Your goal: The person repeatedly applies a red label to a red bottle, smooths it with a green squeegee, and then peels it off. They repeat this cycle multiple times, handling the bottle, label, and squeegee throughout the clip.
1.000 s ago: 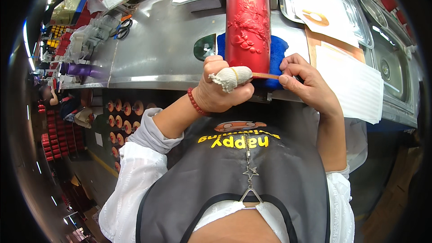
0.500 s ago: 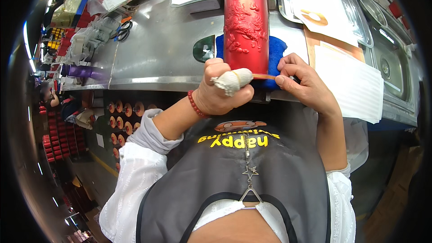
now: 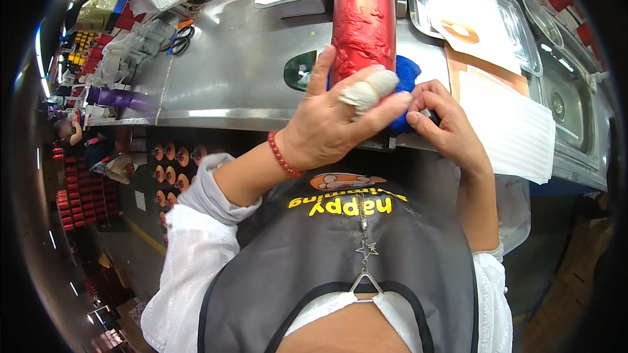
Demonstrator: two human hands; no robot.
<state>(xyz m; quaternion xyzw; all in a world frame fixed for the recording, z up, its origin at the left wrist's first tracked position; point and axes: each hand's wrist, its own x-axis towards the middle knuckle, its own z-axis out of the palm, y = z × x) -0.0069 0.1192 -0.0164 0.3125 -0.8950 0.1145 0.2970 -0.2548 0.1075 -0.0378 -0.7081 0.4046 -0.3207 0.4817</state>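
A red metal cylinder (image 3: 364,23) with a raised relief lies on a blue cloth (image 3: 407,73), its far end toward the back of the bench. My left hand (image 3: 320,117) rests over its near end, fingers spread. A white cloth wrap (image 3: 369,91), bound with a band, covers what looks like the index finger. The thumb of this hand reaches right, close to the right fingertips. My right hand (image 3: 451,124) is curled in a pinch beside the blue cloth. Something small and dark shows between its fingers, too hidden to name.
Left of the cylinder lies a dark green curved piece (image 3: 301,70). Scissors (image 3: 181,39) and a purple bottle (image 3: 118,99) sit farther left. Paper sheets (image 3: 504,117) cover the right side, beside a metal sink (image 3: 568,98). Several red-and-tan round parts (image 3: 171,173) stand below the bench.
My left hand has uncurled from a fist and spread over the cylinder's near end. A thin orange strip between the hands no longer shows. The right hand stays pinched.
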